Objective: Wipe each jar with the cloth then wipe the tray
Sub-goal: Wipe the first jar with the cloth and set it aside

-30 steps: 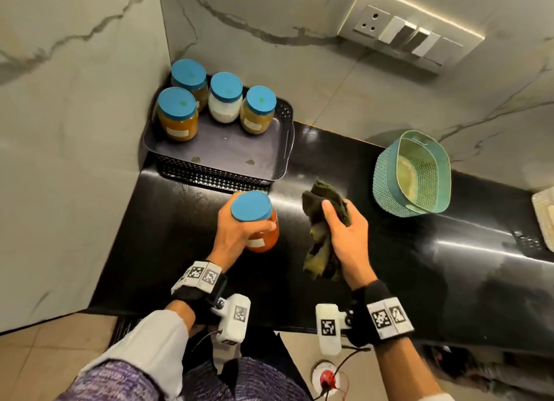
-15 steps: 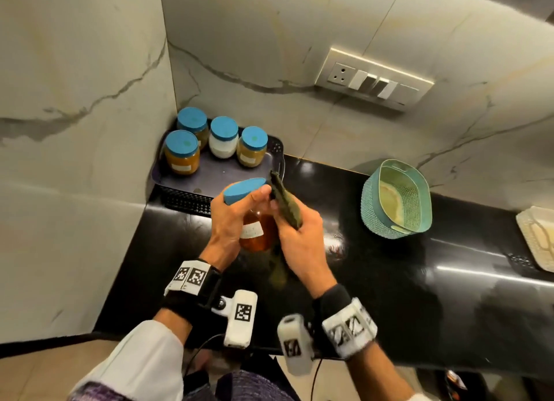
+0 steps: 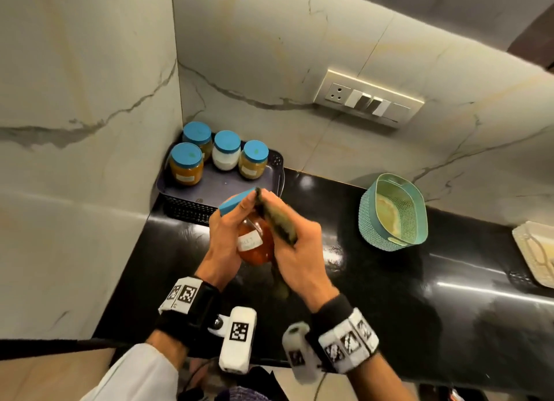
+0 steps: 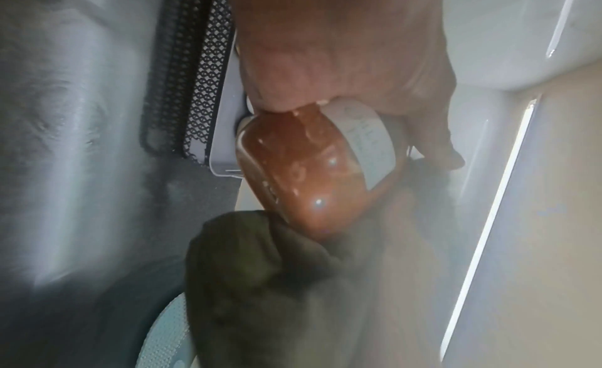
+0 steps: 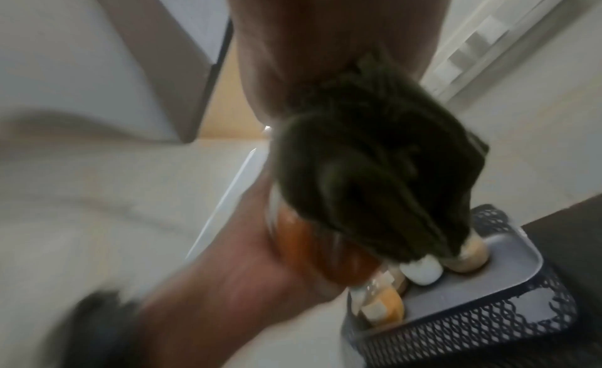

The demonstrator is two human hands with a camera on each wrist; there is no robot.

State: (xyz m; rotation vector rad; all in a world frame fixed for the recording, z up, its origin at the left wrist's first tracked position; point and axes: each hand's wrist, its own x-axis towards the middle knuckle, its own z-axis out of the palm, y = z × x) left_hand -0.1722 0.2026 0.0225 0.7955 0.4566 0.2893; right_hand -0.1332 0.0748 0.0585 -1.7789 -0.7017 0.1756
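From the head view, the right hand is smeared by motion, and the dark green cloth it grips hides one side of the held jar. The jar hangs tilted at frame centre, above the glossy black surface. It is rounded glass with orange-red filling, a blue lid and a white label whose writing is too small to read. The left hand is wrapped around it near the lid. Four more blue-lidded jars stand in the dark tray, whose side is perforated, in the corner of the marble walls, upper left of centre. A teal woven basket lies tipped at the right.

The left wrist view is hazy — the left hand's fingers curl over the jar's top, the jar's glass shines, and the cloth bunches in soft folds against its lower end.

The right wrist view is badly blurred. The crumpled cloth fills the centre and covers most of the held jar, which the left hand holds from below. The tray's mesh wall shows at lower right.
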